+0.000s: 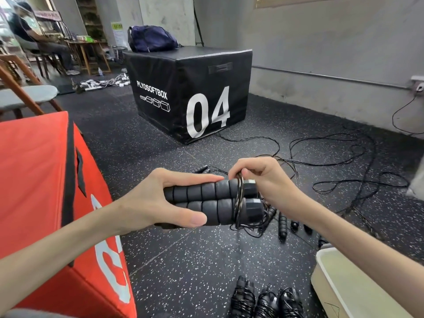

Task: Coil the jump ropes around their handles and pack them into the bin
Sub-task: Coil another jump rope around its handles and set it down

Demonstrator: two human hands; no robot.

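Handles (206, 200) are the anchor here, two foam grips stacked side by side. Left of them, the left hand (158, 198) clamps the butt ends, thumb under, fingers over the top. Toward their capped ends the rope (238, 200) already circles a few turns. Right of the handles, the right hand (263, 180) pinches the rope just above the coil. I'd keep tension steady and lay turns snug. Bin (358, 283) sits below-right of the handles.

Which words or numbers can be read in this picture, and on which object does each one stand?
"PLYOSOFTBOX": black box, left face.
"04": same box, right face, large white digits.
Red box: large white characters, cut off by the arm, not readable.
Yellow wall sign: too small to read.
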